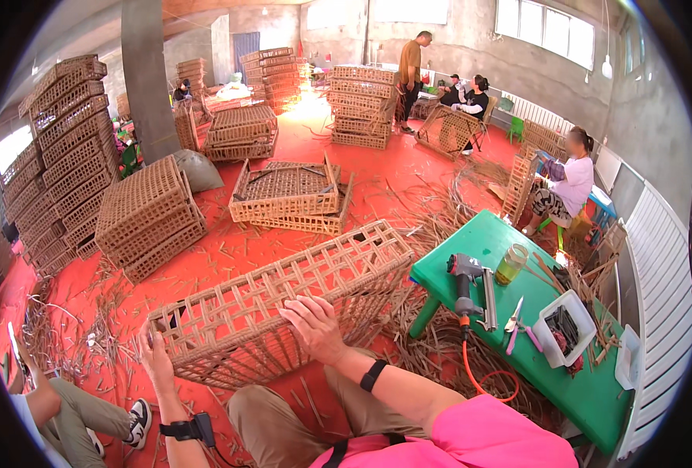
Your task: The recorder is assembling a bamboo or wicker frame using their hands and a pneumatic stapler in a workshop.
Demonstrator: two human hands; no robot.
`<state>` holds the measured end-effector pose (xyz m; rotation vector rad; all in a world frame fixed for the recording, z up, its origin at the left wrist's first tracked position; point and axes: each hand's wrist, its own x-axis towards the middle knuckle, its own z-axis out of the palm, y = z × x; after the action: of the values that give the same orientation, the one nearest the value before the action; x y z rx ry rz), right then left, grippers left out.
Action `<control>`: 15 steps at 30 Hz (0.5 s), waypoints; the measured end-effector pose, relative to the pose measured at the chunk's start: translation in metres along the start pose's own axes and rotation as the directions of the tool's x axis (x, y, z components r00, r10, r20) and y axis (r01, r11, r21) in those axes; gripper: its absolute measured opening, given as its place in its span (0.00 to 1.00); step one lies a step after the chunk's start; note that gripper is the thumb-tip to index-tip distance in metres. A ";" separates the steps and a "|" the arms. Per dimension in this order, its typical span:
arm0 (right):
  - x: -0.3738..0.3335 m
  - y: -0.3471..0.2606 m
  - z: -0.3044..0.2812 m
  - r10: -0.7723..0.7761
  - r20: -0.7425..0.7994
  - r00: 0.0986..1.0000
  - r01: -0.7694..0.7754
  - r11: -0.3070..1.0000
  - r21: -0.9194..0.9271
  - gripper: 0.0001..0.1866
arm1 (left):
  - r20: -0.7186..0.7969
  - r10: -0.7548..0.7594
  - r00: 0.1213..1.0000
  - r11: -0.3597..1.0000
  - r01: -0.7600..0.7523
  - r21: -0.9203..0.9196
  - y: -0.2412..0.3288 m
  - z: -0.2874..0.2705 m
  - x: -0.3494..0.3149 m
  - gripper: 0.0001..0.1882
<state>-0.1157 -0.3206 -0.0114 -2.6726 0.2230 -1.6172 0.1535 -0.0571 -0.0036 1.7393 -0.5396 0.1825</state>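
A large woven wicker crate (283,292) rests tilted on my lap above the red floor. My left hand (157,360) grips its lower left corner, fingers hooked around the edge. My right hand (315,326) lies on the crate's near rim, fingers curled over the lattice. Each wrist carries a black band. A pink sleeve covers my right upper arm.
A green table (588,394) at my right holds a pneumatic nail gun (465,285) with an orange hose, a jar (511,264), pliers (518,326) and a white tray (566,327). Stacks of wicker crates (149,217) stand left and ahead. A seated person (566,186) works at the right; another person's legs (73,417) are lower left.
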 end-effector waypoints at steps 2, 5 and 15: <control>0.003 -0.002 -0.007 0.021 0.077 0.997 -0.023 1.000 0.022 0.22 | -0.004 -0.012 1.000 1.000 0.012 -0.002 0.000 -0.001 -0.001 0.23; 0.009 -0.003 -0.021 0.102 0.116 0.988 -0.109 0.993 0.052 0.26 | -0.002 0.001 1.000 1.000 -0.001 -0.004 -0.001 -0.002 -0.002 0.23; 0.006 0.013 -0.014 0.070 0.134 0.988 -0.073 0.997 0.013 0.27 | 0.014 -0.017 1.000 1.000 0.017 0.001 0.000 0.000 0.000 0.25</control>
<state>-0.1262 -0.3333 -0.0005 -2.7119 0.2970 -1.4072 0.1537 -0.0574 -0.0033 1.7469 -0.5348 0.1582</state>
